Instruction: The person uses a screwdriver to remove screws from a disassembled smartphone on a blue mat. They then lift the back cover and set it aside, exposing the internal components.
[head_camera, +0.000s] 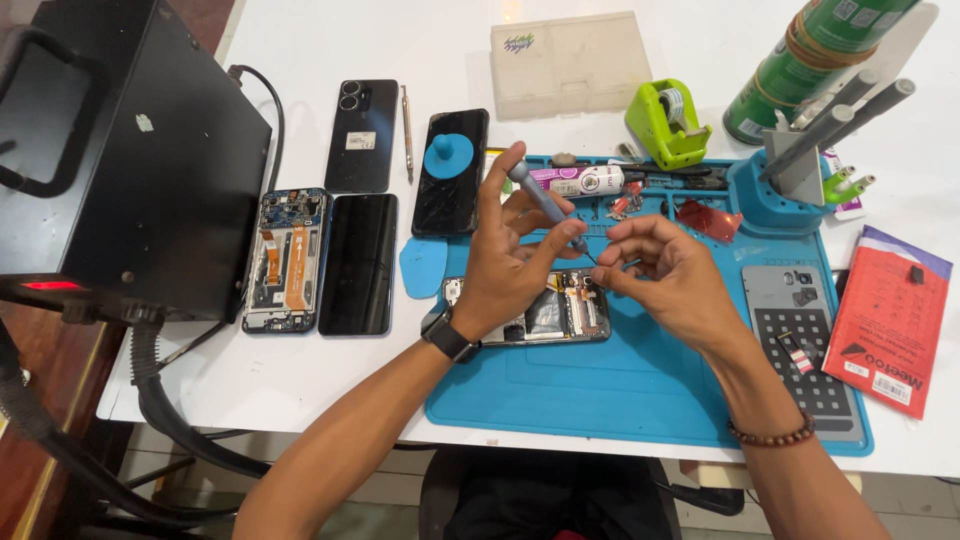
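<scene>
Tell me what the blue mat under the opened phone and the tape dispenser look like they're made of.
The blue mat looks like soft rubber or silicone: matte, with moulded compartments along its top edge. The lime-green tape dispenser looks like hard moulded plastic, smooth with a slight sheen. The opened phone lies on the mat below both hands; neither material is certain from sight alone.

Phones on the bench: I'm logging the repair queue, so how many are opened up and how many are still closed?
Opened, insides showing: 2 (opened phone on the white table, opened phone on the blue mat)
Closed: 3 (back-up phone, dark-screen phone, suction-cup phone)
Total: 5
</scene>
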